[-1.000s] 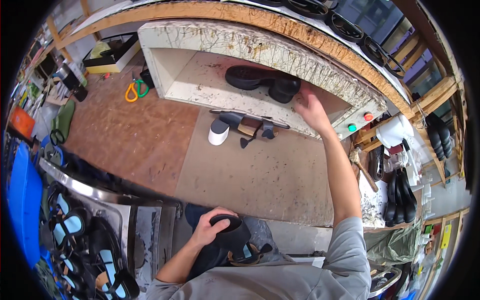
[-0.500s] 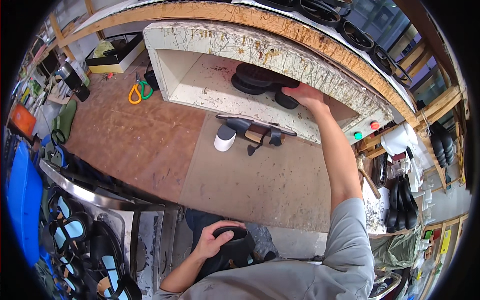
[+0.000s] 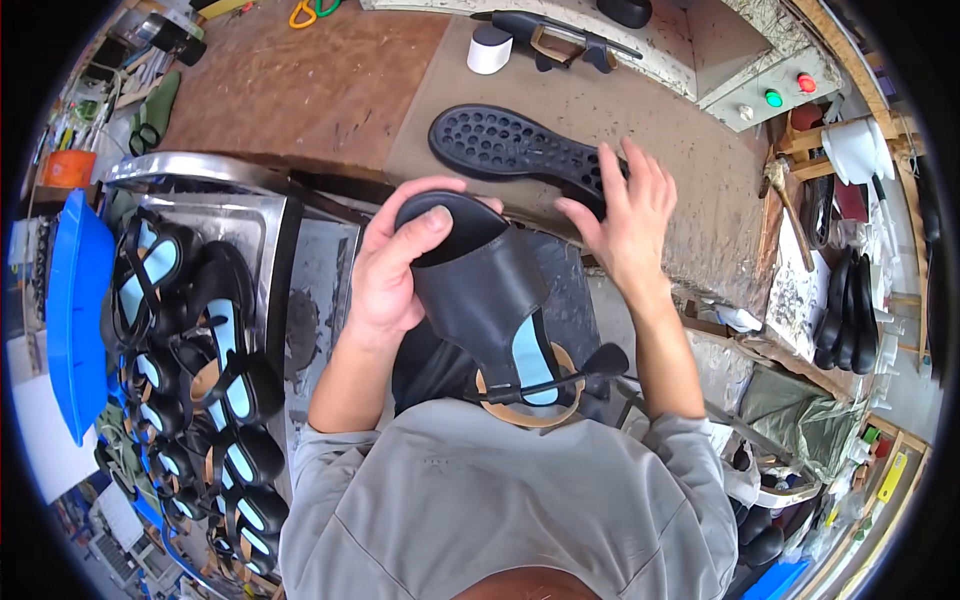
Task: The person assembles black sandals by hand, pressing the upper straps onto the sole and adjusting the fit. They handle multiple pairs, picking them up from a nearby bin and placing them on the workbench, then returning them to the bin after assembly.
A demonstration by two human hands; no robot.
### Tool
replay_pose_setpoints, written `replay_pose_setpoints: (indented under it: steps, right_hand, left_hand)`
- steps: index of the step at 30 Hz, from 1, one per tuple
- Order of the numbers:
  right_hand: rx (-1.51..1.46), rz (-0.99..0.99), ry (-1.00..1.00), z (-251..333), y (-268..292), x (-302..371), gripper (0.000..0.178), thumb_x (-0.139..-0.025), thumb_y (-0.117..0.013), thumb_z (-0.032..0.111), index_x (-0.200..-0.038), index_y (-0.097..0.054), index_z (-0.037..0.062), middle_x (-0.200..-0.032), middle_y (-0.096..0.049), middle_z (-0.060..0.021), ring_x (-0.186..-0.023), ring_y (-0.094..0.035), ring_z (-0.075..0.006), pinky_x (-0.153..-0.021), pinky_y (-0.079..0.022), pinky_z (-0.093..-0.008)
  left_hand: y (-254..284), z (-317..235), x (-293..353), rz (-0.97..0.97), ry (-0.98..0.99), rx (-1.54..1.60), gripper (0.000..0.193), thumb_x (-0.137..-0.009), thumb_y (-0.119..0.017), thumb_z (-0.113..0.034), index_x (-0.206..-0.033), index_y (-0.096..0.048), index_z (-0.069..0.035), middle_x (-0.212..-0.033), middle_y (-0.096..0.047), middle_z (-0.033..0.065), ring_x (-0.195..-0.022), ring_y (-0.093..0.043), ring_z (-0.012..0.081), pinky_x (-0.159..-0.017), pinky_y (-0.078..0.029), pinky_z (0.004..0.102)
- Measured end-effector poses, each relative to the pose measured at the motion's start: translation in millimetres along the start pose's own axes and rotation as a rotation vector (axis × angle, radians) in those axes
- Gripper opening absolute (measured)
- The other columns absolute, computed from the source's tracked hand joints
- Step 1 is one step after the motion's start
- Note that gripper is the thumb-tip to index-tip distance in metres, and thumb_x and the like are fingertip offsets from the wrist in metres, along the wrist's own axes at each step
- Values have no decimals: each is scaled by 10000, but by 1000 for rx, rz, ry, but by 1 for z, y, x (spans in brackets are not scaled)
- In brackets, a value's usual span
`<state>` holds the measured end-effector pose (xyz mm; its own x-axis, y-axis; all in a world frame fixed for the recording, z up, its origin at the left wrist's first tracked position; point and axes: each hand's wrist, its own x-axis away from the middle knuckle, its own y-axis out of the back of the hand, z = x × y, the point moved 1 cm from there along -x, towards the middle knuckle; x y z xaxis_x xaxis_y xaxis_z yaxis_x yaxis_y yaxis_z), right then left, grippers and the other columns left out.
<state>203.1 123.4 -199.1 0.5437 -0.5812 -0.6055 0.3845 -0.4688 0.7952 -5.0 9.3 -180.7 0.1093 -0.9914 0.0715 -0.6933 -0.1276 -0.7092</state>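
My left hand (image 3: 380, 270) grips a black sandal (image 3: 480, 280) by its toe end, thumb over the rim. The sandal has a wide black strap, a light blue patch on its insole and a thin ankle strap trailing close to my shirt. On the bench in front lies a black shoe sole (image 3: 500, 145), its hollowed, dimpled side facing up. My right hand (image 3: 635, 220) is at the right end of that sole with fingers spread. Whether the fingertips touch the sole I cannot tell.
A white-and-black block (image 3: 489, 52) and another black sandal (image 3: 560, 42) are farther back, before a white box with green and red buttons (image 3: 774, 98). At left, several sandals (image 3: 235, 370) fill a metal rack beside a blue bin (image 3: 80, 310). A hammer (image 3: 790, 215) lies at right.
My right hand has come out of the white box, and a black sole now lies on the bench. The left hand has raised the sandal from my lap. The view has tipped downward.
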Motion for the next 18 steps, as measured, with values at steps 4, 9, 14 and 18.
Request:
replay_pose_setpoints:
  steps: [4,9,14,18]
  right_hand:
    - [-1821,552,-543,43,31,56,534,-850,-673,341,-1222,-506,-4,-1202,-554,-144,-1071,-551,-245,-926,-433,-379]
    - [-2217,516,-924,56,21,80,391,-955,-502,242,-1226,-463,-37,-1105,-606,-206,-879,-668,-275,-762,-561,-349]
    - [-2212,197,-1057,8,34,95,674,-882,-520,487,-1256,-443,-69,-1082,-597,-254,-831,-675,-327,-722,-587,-381]
    - [-2135,194,-1167,-14,45,101,521,-849,-544,284,-1244,-478,-49,-1095,-602,-254,-876,-652,-416,-726,-579,-481]
  left_hand:
    - [-7,4,4,-19,-69,-40,322,-885,-568,-110,-1172,-506,21,-1070,-628,220,-969,-636,261,-863,-513,371]
    - [16,14,-43,-363,-379,-975,541,-938,-471,-437,-1166,-559,46,-1172,-587,197,-1117,-536,274,-999,-375,367]
    - [68,47,-88,-629,-392,-1925,682,-810,-610,-530,-1147,-582,62,-1286,-478,247,-1238,-391,376,-1046,-287,441]
    - [72,57,-97,-592,-582,-1606,497,-813,-689,-305,-1129,-539,49,-1189,-528,224,-1160,-462,299,-1004,-333,401]
